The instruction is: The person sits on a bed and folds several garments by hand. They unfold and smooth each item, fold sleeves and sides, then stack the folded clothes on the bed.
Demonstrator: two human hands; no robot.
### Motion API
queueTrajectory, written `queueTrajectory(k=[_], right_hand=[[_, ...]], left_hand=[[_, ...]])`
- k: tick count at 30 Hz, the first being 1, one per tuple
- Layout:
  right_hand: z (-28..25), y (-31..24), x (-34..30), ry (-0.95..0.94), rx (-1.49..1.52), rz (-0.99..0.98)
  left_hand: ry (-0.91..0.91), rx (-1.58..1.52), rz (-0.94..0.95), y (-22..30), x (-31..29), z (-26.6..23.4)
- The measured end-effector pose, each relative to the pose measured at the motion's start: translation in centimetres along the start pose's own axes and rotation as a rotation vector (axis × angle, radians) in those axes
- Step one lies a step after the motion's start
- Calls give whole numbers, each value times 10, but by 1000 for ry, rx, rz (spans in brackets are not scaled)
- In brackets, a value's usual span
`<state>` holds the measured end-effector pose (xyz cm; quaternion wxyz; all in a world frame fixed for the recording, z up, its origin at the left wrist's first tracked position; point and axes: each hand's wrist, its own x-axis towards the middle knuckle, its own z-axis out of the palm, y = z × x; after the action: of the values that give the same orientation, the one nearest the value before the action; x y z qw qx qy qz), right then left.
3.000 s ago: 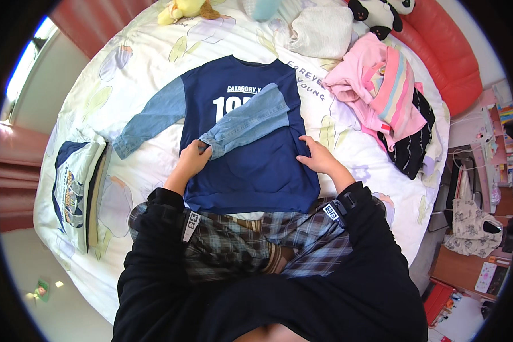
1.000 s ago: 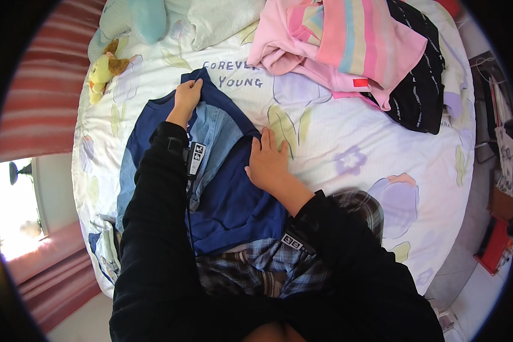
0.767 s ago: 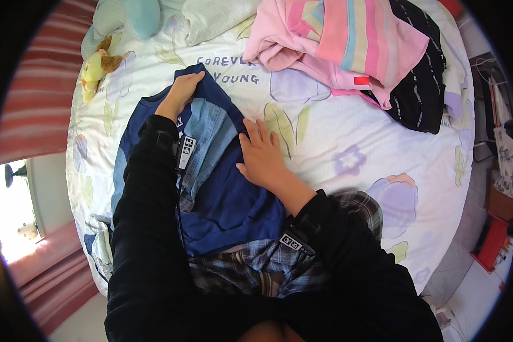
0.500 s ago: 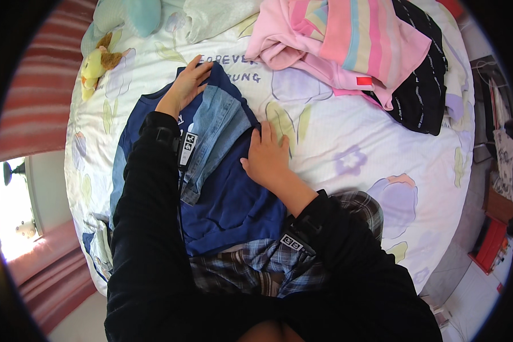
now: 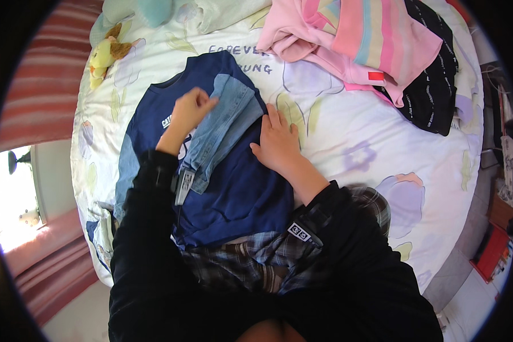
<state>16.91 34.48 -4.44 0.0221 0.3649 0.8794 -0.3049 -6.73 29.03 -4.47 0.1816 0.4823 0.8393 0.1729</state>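
Observation:
A navy sweatshirt (image 5: pixel 239 188) with light-blue denim sleeves lies spread before me, white lettering on its chest. One denim sleeve (image 5: pixel 222 125) is folded across the front; the other (image 5: pixel 126 171) lies along the left side. Over the chest, beside the folded sleeve, is my left hand (image 5: pixel 189 114), its fingers loosely bent and its thumb apart, with nothing visible in it. My right hand (image 5: pixel 278 139) rests flat with spread fingers at the sweatshirt's right edge, fingertips by the fold of the sleeve.
On the floral bed sheet (image 5: pixel 347 125), pink striped clothing (image 5: pixel 347 40) overlaps a black garment (image 5: pixel 433 102) at the far right. A yellow plush toy (image 5: pixel 101 60) lies far left. Plaid fabric (image 5: pixel 262 251) is beneath the sweatshirt's near hem. Folded cloth (image 5: pixel 101 233) sits at the left edge.
My left hand has left the sweatshirt's far shoulder and come nearer, its fingers now bent. The right hand stays at the right edge. The whole view has shifted slightly.

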Motion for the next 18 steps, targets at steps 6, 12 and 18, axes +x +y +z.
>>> queueTrajectory(k=[6,12,18], right_hand=[[-3,-3,1,-73,-37,42],[-8,4,1,-118,-126,82],[-15,8,2,-142,-108,70]], left_hand=[[-19,0,-236,-15,-89,9],[215,-15,-294,-29,-94,6],[104,-269,-708,-73,-142,-19]])
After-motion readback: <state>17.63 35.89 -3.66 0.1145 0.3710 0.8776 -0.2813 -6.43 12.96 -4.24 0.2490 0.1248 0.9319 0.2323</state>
